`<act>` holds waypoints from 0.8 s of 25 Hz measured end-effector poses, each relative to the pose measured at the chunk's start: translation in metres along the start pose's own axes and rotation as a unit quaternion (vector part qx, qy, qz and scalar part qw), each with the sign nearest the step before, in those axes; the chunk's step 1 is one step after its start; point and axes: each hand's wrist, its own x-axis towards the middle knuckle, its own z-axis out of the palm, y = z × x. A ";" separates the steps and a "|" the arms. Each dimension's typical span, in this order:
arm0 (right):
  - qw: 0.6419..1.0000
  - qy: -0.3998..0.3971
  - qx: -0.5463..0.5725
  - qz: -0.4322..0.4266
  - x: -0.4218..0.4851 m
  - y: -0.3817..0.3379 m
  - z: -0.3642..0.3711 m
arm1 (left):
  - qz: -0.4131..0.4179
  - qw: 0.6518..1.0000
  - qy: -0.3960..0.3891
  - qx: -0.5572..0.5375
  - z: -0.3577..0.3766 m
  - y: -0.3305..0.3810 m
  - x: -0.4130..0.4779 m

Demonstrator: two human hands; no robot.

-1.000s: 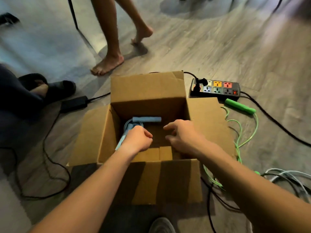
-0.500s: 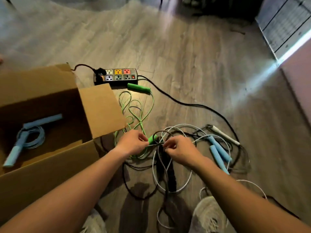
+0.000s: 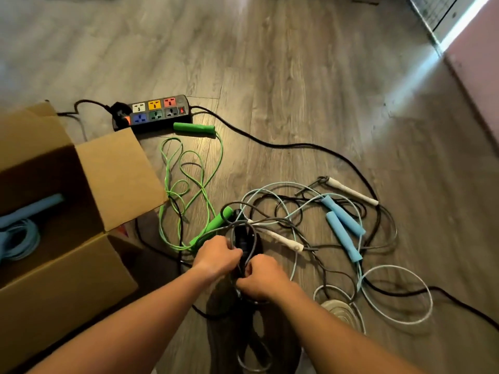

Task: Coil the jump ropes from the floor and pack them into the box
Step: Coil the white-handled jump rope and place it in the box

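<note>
at far left the open box [image 3: 67, 292] holds one coiled blue rope [image 3: 21, 238], and a loose green rope [image 3: 194, 128] lies on the floor between its flap and the hands. the left hand [image 3: 216, 256] and right hand [image 3: 263, 276], side by side, both clench the black rope [image 3: 241, 238], its handle standing up between them. right of the hands, more ropes [image 3: 341, 233] lie tangled on the floor.
</note>
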 end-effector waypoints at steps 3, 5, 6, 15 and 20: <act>0.989 -0.041 0.140 -0.033 -0.027 -0.019 -0.040 | 0.069 0.994 -0.005 -0.085 -0.035 0.035 -0.029; 0.971 -0.065 0.219 -0.075 -0.062 -0.036 -0.088 | 0.130 0.987 0.003 -0.098 -0.079 0.073 -0.066; 0.967 -0.076 0.225 -0.088 -0.079 -0.043 -0.110 | 0.152 0.982 -0.004 -0.112 -0.100 0.090 -0.085; 0.859 0.404 0.209 -0.235 -0.257 -0.085 -0.258 | 0.377 0.916 0.106 -0.093 -0.239 0.229 -0.313; 0.772 0.437 0.283 -0.364 -0.304 -0.090 -0.233 | 0.414 0.885 0.182 -0.108 -0.254 0.232 -0.364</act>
